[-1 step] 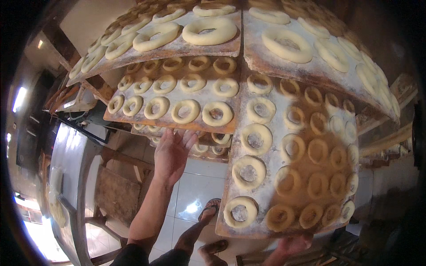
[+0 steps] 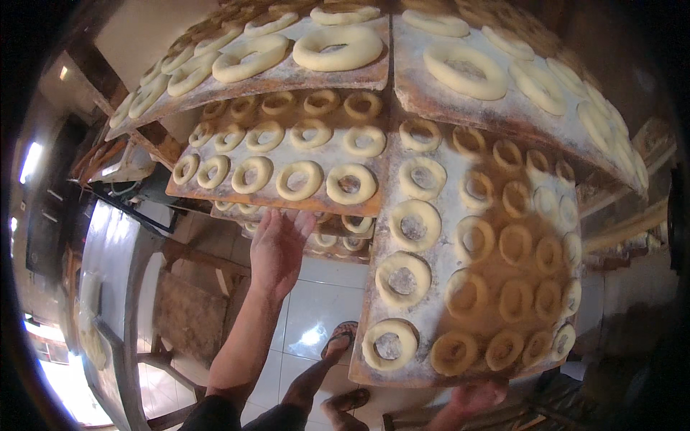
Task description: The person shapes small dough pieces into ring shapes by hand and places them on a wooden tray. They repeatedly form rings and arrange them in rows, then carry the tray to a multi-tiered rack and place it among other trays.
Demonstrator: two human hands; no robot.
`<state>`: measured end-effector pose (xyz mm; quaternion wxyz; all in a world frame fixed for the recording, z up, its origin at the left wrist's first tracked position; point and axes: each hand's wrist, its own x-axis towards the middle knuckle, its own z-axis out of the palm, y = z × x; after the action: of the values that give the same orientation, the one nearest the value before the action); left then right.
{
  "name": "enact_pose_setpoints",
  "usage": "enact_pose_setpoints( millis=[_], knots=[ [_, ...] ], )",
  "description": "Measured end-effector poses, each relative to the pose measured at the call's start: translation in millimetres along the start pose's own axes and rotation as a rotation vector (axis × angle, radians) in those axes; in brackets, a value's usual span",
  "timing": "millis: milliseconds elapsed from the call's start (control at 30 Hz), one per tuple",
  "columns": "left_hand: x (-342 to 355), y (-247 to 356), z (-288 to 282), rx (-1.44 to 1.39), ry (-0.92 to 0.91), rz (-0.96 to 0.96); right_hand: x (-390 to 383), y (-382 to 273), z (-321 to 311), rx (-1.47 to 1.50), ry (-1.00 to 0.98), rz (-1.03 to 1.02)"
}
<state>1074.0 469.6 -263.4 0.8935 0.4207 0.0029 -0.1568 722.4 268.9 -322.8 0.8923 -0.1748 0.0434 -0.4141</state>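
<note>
Right hand under the near edge of a board of dough rings

The large floured board (image 2: 449, 208) slopes down on the right, carrying columns of pale dough rings (image 2: 383, 282); its leftmost column shows five. A brown shadow covers much of its middle. The right hand (image 2: 478, 395) is at its near edge, partly hidden beneath it, so I cannot tell how tightly that grip is closed.

Beside it lies the middle-left board (image 2: 334, 153), with five rings along its front row and more behind. The left hand (image 2: 280, 244) reaches up to its front edge, its grip wide, fingers extended; whether they press on the wood is unclear. Past that hand, lower boards (image 2: 338, 256) hold more rings, mostly covered by the board above.

Overhead, the upper-left board (image 2: 316, 79) and upper-right board (image 2: 410, 72), both full of rings, overhang the far ends of those below.

At the left are a wooden post (image 2: 100, 72) and a pale table (image 2: 108, 241). Below, a sandalled foot (image 2: 339, 341) stands on the tiled floor (image 2: 309, 298).
</note>
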Motion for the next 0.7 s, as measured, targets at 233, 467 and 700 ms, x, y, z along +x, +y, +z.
enact_pose_setpoints(
  millis=[233,467,700],
  knots=[
    [3,2,7,0.111,0.058,0.097,-3,-5,2,0.287,-0.093,0.116],
    [18,-6,1,0.273,0.131,0.216,-3,-3,4,0.136,-0.021,0.050],
    [28,4,-10,0.185,0.088,0.114,-3,-5,1,0.059,-0.025,0.053]
  ],
)
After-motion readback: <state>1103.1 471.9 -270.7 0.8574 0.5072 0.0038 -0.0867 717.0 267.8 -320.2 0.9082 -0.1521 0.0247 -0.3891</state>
